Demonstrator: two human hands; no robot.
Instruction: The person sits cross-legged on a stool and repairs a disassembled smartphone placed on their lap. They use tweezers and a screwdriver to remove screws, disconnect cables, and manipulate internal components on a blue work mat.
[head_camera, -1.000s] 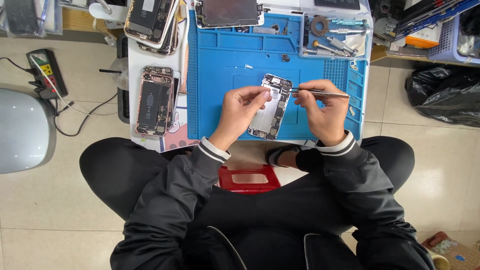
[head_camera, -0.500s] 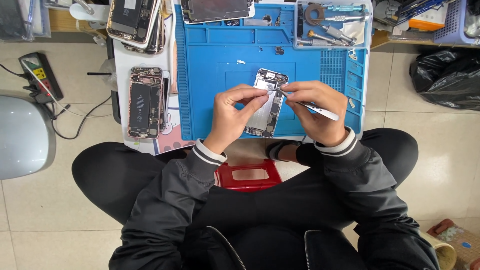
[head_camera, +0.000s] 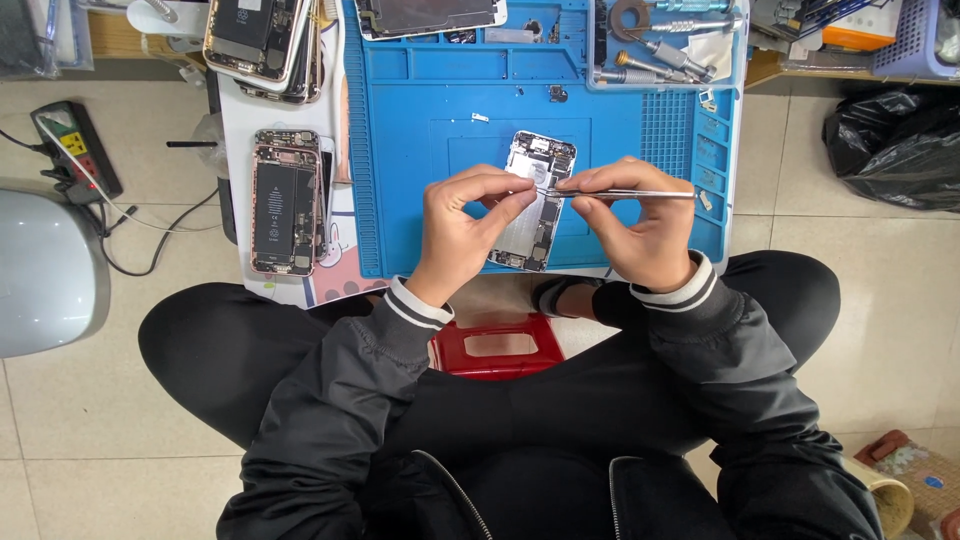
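Opened phone chassis (head_camera: 535, 205) lies on blue repair mat (head_camera: 420, 120), mid-table. Left hand (head_camera: 462, 230) pinches its left edge, fingers closed on it. Right hand (head_camera: 632, 228) clamps metal tweezers (head_camera: 625, 194), tips over the chassis. Second opened phone (head_camera: 285, 200) lies well left

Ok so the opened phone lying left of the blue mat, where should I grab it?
Take the opened phone by its two long edges near the middle, coming straight down from above. It lies flat, open face up, with battery and parts exposed, so a grip across the narrow width probably keeps fingers off the insides.
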